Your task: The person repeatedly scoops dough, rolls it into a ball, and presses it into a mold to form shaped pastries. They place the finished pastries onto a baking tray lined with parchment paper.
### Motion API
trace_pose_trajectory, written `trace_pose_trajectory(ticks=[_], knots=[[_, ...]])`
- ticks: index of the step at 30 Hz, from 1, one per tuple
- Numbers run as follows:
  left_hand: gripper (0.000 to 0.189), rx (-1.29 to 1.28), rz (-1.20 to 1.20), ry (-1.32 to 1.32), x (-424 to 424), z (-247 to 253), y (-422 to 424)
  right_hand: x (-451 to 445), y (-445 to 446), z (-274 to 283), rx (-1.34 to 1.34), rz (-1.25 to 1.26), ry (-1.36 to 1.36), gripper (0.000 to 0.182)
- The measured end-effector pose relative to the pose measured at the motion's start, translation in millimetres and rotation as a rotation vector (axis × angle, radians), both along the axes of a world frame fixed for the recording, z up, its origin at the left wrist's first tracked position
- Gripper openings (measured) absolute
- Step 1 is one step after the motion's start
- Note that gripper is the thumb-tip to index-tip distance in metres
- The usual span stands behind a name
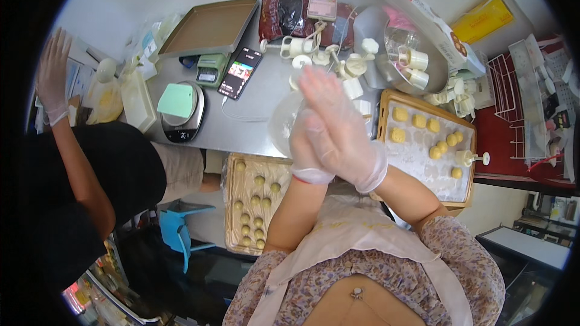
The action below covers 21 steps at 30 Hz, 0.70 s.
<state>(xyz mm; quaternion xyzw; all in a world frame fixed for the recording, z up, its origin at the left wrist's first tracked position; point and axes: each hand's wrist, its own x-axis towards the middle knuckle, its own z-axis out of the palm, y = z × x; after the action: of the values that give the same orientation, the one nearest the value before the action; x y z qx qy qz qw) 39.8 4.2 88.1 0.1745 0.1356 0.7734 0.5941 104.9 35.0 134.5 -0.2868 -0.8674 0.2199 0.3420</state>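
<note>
My left hand (pixel 310 145) and my right hand (pixel 340 131), both in clear plastic gloves, are pressed palm to palm above the front edge of the steel table; whether something lies between them is hidden. Behind them a translucent bowl (pixel 283 122) is partly covered. To the right, a wooden-rimmed tray (pixel 419 156) bears pressed yellow dough cakes (pixel 400 114), yellow dough balls (pixel 435 152) and a white plunger mould (pixel 464 158). Greenish dough balls (pixel 259 180) sit on a film-covered tray (pixel 230 235) at lower left. More white plunger moulds (pixel 355 64) lie beyond my hands.
A digital scale (pixel 183 135), a phone (pixel 240 74) with its cable, a green device (pixel 211 69) and a brown baking pan (pixel 210 25) are on the table's left part. A metal bowl (pixel 437 79) holds moulds. At far left stands another person (pixel 108 163), one gloved hand raised.
</note>
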Motion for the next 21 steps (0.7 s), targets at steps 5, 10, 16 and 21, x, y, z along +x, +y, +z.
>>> trace_pose_trajectory(ticks=[5, 10, 16, 21], knots=[[0.057, -0.107, -0.076, -0.091, -12, 7, 2, -3, -1, 6, -0.441, 0.024, 0.51, 0.044], [0.054, -0.401, -0.057, 0.002, -9, 17, 7, 6, -7, -12, -0.342, 0.011, 0.384, 0.054], [0.059, -0.207, -0.054, -0.011, -16, 20, 9, 19, -9, -1, -0.348, 0.2, 0.32, 0.054], [0.057, -0.304, -0.027, 0.163, 6, 7, 13, 12, 20, -32, -0.331, -0.094, 0.419, 0.049]])
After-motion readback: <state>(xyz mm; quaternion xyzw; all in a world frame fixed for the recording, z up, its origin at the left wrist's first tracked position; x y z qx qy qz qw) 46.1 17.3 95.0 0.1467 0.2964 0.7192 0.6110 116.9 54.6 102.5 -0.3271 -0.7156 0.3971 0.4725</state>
